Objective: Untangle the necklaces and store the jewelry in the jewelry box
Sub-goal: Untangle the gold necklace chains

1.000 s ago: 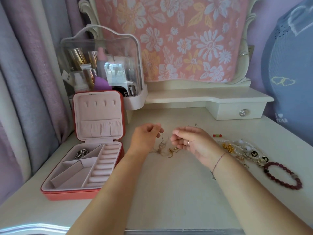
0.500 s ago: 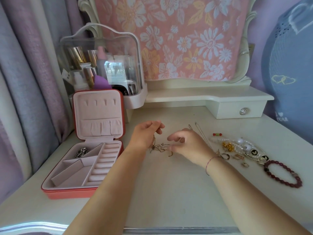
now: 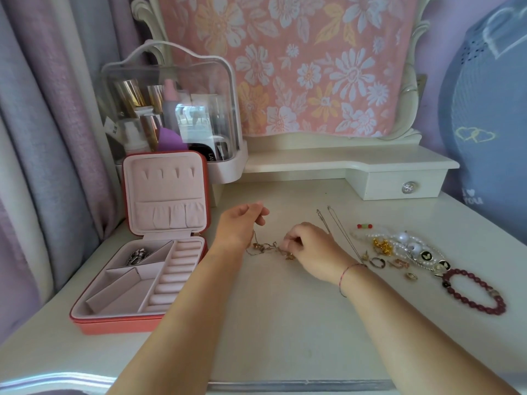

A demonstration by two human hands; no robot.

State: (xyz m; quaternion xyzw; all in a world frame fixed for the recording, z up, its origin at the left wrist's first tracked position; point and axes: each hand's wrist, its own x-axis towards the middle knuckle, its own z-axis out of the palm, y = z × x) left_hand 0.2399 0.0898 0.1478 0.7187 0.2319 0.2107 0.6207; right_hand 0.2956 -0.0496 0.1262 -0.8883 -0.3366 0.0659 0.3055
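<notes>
A tangle of thin gold necklaces [image 3: 265, 247] lies on the white dressing table between my hands. My left hand [image 3: 241, 223] pinches one chain end and holds it just above the table. My right hand [image 3: 309, 246] rests low on the table and pinches the right side of the tangle. The red jewelry box [image 3: 142, 323] stands open at the left, its pink lid upright. A silver piece [image 3: 138, 256] sits in the box's back left compartment. A thin silver chain [image 3: 339, 232] lies stretched out behind my right hand.
At the right lie a pearl strand [image 3: 399, 240], a gold piece [image 3: 382, 246], small rings and earrings [image 3: 377, 262], and a dark red bead bracelet [image 3: 476, 292]. A clear cosmetics case [image 3: 171, 109] stands behind the box. A small drawer [image 3: 407, 187] sits at the back right.
My right hand dropped from above the table down onto the tangle and moved right. The necklaces, lifted a second ago, now lie on the table. My left hand stayed raised.
</notes>
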